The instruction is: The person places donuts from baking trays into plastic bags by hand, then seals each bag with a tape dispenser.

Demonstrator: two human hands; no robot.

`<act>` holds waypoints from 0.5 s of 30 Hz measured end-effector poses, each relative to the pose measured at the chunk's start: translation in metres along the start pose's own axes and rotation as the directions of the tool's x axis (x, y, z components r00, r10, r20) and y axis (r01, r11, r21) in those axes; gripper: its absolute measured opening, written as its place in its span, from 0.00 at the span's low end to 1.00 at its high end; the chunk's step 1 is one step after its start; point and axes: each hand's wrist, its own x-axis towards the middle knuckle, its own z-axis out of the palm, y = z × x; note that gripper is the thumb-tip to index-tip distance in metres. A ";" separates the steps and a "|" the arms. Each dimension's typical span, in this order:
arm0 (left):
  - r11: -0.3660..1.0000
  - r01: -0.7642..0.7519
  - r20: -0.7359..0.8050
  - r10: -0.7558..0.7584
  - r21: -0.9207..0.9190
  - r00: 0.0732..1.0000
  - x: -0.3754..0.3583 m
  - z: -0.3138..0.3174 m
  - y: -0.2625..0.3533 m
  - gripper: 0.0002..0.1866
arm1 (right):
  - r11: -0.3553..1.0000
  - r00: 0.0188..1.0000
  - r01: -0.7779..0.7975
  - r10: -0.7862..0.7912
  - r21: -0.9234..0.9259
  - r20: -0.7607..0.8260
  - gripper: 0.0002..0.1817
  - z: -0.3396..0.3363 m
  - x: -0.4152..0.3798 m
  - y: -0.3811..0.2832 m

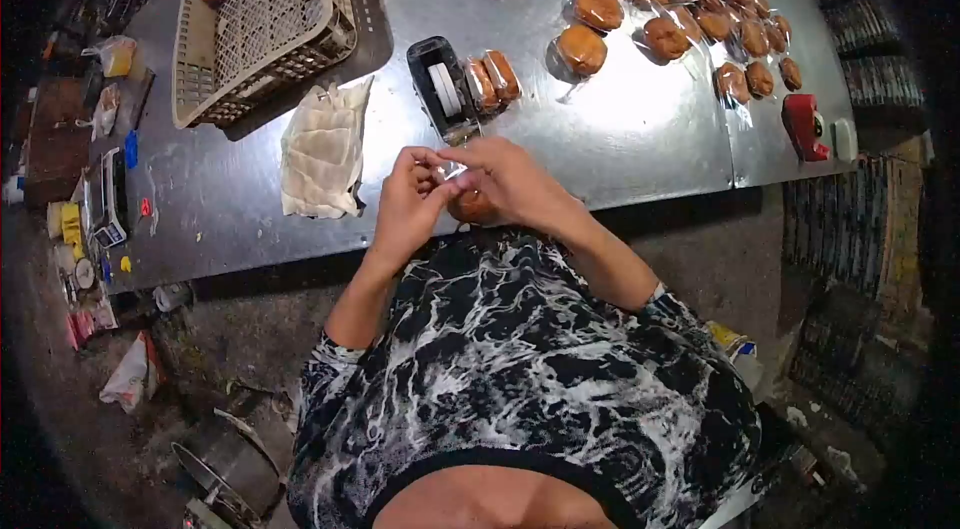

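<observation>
At the table's front edge, a brown bun (474,208) in clear wrap sits under my hands. My left hand (407,201) pinches the gathered clear wrap above the bun from the left side. From the right, my right hand (508,179) has its fingers closed on the same wrap, its fingertips near those of the left. Just beyond my fingers stands a black tape dispenser (427,69) with a white roll. Two wrapped buns (500,76) lie against the dispenser's right side. Part of the bun below is hidden by my hands.
A beige plastic crate (341,9) holding buns stands at the back left. A crumpled cloth (322,154) lies left of my hands. Many wrapped buns (582,50) spread over the back and right. A red tape dispenser (803,127) is at the right edge, a scale (110,199) far left.
</observation>
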 end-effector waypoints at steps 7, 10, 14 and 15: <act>0.690 -0.227 0.295 0.020 0.687 0.955 -0.016 -0.004 -0.030 0.10 | 0.783 0.762 -0.602 0.505 0.156 0.406 0.09 0.005 -0.047 -0.009; 0.730 0.683 0.441 -0.613 -0.001 0.655 -0.009 -0.007 -0.050 0.10 | 0.905 0.894 -0.314 0.384 -0.288 0.232 0.13 0.025 -0.061 -0.012; 0.815 0.548 0.347 -0.467 -0.186 0.813 -0.013 0.006 -0.076 0.12 | 0.890 0.824 -0.402 0.455 -0.216 0.339 0.21 0.031 -0.072 -0.010; 0.899 0.421 0.246 -0.383 -0.122 0.890 -0.017 0.010 -0.076 0.12 | 0.844 0.761 -0.495 0.535 -0.205 0.367 0.23 0.026 -0.068 -0.007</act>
